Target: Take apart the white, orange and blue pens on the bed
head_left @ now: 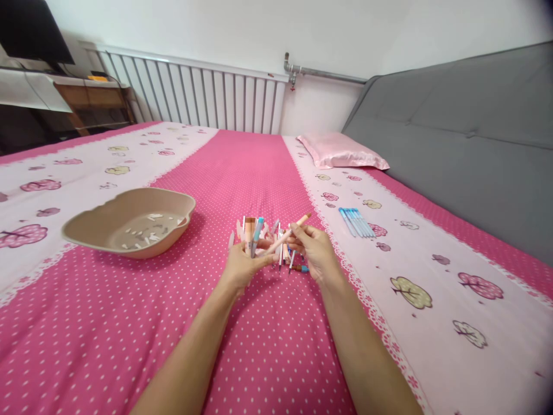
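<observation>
My left hand [242,265] is closed around several upright pens, among them a blue-capped pen [257,236] and brown-topped ones. Between the fingers of my right hand [314,248] is a pale pen with an orange-brown end [303,219], tilted up to the right; its lower end reaches the left hand's fingers. Beneath and behind both hands lies a loose pile of pens [283,253] on the pink bedspread, partly hidden by the fingers. To the right, a row of blue pens [356,222] lies side by side.
A beige basin [129,222] with small white pieces in it sits on the left. Toward the back right lies a pink pillow [341,151] beside a grey headboard [458,127]. A white radiator [194,92] stands along the far wall, with a desk and monitor [34,31] at far left.
</observation>
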Tool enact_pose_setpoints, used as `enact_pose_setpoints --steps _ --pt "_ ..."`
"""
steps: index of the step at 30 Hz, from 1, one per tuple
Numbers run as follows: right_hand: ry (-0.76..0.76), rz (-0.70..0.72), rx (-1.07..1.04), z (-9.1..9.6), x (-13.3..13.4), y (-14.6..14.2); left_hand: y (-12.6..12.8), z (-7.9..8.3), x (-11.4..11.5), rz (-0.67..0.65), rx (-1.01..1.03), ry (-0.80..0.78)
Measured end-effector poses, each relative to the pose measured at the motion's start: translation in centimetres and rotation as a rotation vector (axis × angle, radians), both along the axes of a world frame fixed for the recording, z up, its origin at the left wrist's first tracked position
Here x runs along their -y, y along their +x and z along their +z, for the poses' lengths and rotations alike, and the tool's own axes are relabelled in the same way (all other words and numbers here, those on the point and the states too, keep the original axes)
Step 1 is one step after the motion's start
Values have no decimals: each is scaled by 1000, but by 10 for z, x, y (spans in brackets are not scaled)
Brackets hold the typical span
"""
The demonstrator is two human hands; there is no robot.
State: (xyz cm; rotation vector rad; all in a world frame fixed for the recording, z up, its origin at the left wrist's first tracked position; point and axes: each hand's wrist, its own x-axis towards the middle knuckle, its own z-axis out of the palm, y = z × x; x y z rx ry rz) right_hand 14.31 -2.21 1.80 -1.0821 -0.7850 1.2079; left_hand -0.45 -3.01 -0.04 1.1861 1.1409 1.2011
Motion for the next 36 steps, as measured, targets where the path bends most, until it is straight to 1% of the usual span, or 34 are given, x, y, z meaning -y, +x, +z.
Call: enact_pose_setpoints --steps 1,3,6,9,12,15,20,21,23,25,29,31,33,34,36 --pt "-2 1 -22 0 0 -1 1 0 0 7 -23 29" --pt "-14 11 -59 1 1 -3 2 0 0 64 -67 75" --pt "-32 31 -70 0 2 -5 3 -1 0 131 -123 104" --pt "-27 28 -22 -2 1 -3 1 -3 -1 142 -207 160" --pt "-7 4 31 -5 -2 1 0 -4 0 116 -267 198" --pt "5 27 26 -5 -3 3 1 -4 0 93 -207 128" --pt "50 89 -7 -1 -1 3 5 -1 1 19 95 -91" --pt "50 101 -13 0 -1 3 5 0 1 17 123 -128" --pt "34 108 -31 0 0 2 4 2 1 46 107 -169" --pt "10 82 -59 0 -1 2 4 3 1 82 50 -149" --pt "-13 22 -97 1 0 1 3 3 1 65 38 44" --pt "-23 25 -97 1 0 0 3 3 1 94 36 121" --pt "-31 40 -89 2 1 0 3 4 1 141 24 135" --pt "-31 46 -82 2 1 0 3 4 1 154 23 117" --pt "-25 56 -69 1 1 0 4 3 2 132 35 40"
